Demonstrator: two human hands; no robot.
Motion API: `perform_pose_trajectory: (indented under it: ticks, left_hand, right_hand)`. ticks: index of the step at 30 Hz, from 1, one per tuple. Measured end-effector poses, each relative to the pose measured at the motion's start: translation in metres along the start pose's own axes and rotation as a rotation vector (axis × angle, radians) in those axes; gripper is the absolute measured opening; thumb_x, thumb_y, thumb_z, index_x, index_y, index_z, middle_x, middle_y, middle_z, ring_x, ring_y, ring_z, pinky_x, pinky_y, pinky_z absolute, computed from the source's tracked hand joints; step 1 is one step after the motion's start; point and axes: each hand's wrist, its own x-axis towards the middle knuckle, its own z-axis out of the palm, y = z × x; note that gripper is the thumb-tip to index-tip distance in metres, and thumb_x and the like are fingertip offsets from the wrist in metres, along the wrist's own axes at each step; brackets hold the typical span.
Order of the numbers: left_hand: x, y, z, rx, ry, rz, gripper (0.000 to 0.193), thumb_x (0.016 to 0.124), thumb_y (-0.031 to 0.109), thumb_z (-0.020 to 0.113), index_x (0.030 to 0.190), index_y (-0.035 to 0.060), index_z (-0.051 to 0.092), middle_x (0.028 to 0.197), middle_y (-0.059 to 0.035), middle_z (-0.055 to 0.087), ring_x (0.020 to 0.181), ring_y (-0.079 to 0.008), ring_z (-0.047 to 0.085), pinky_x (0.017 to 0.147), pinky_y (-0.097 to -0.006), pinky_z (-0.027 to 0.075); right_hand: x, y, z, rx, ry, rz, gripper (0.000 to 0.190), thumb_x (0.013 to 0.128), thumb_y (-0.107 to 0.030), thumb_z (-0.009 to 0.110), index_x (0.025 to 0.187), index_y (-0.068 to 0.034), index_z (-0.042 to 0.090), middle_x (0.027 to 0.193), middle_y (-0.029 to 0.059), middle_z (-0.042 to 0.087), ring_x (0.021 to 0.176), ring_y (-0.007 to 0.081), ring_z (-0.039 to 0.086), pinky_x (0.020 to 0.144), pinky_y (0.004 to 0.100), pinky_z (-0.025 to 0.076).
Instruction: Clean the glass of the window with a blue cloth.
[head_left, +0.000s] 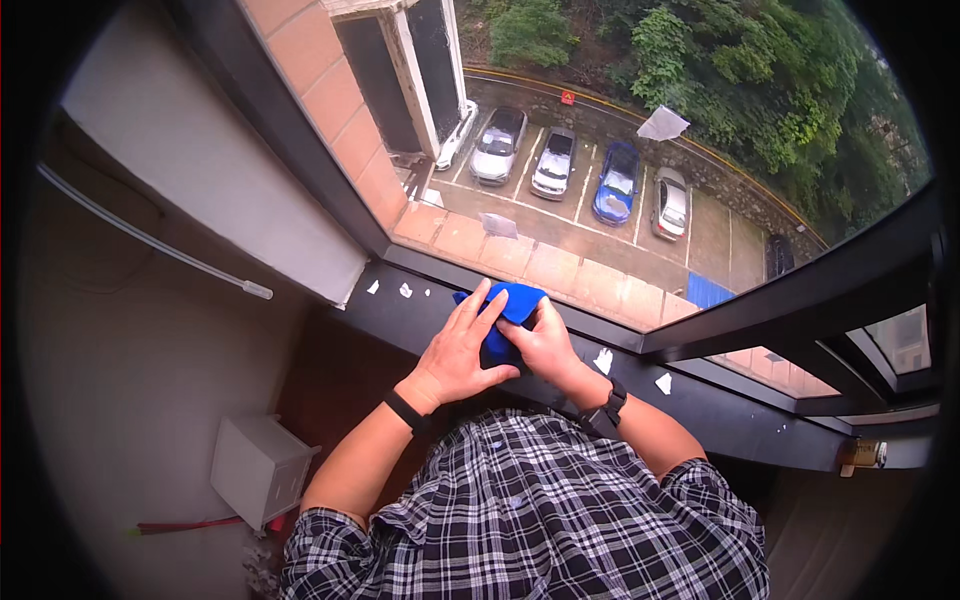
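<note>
Both of my hands are on a bunched blue cloth (519, 301) above the dark window sill. My right hand (546, 339) pinches the cloth between thumb and fingers at its right side. My left hand (461, 349) lies against the cloth's left side, its fingers spread, and whether it grips the cloth cannot be told. The cloth's lower part is partly hidden between the hands. Torn white scraps (603, 361) lie on the window sill (405, 322) to both sides. Beyond the hands, two pale scraps (663, 124) appear against the window pane.
A black window frame (720, 330) runs along the sill to the right. At the sill's far right end stands a small container (868, 454). A white box-like cabinet (259, 465) is at lower left, and a clear tube (157, 236) hangs by the left wall.
</note>
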Motion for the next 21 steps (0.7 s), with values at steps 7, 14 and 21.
perform_pose_trajectory:
  ticks: [7, 14, 21]
  left_hand:
    - [-0.003, -0.005, -0.014, -0.239, 0.275, -0.041, 0.081, 0.081, -0.006, 0.078, 0.158, 0.0073, 0.055, 0.143, -0.0208, 0.068, 0.135, -0.0385, 0.068, 0.115, -0.0426, 0.054]
    - [0.087, 0.051, -0.141, -0.102, 0.839, 0.398, 0.072, 0.086, -0.001, 0.089, 0.146, 0.008, 0.051, 0.158, -0.0236, 0.051, 0.144, -0.035, 0.056, 0.122, -0.0455, 0.045]
    - [0.183, 0.083, -0.188, 0.353, 0.991, 0.622, 0.074, 0.079, 0.016, 0.094, 0.149, 0.0205, 0.071, 0.169, -0.021, 0.046, 0.151, -0.0451, 0.046, 0.124, -0.0537, 0.041]
  right_hand:
    - [-0.007, -0.039, -0.019, -0.238, -0.219, 0.03, 0.029, 0.106, -0.02, 0.078, 0.126, 0.0, 0.074, 0.106, 0.0054, 0.079, 0.093, 0.0095, 0.07, 0.082, 0.0274, 0.057]
    - [-0.013, -0.003, -0.055, -1.045, 0.225, -0.407, 0.028, 0.094, -0.029, 0.084, 0.078, -0.01, 0.071, 0.072, 0.0089, 0.069, 0.071, 0.0307, 0.069, 0.067, 0.0433, 0.056]
    - [-0.01, 0.004, -0.044, -1.311, 0.123, -0.514, 0.033, 0.093, -0.035, 0.082, 0.072, -0.013, 0.068, 0.074, 0.0075, 0.07, 0.075, 0.0311, 0.072, 0.069, 0.0466, 0.058]
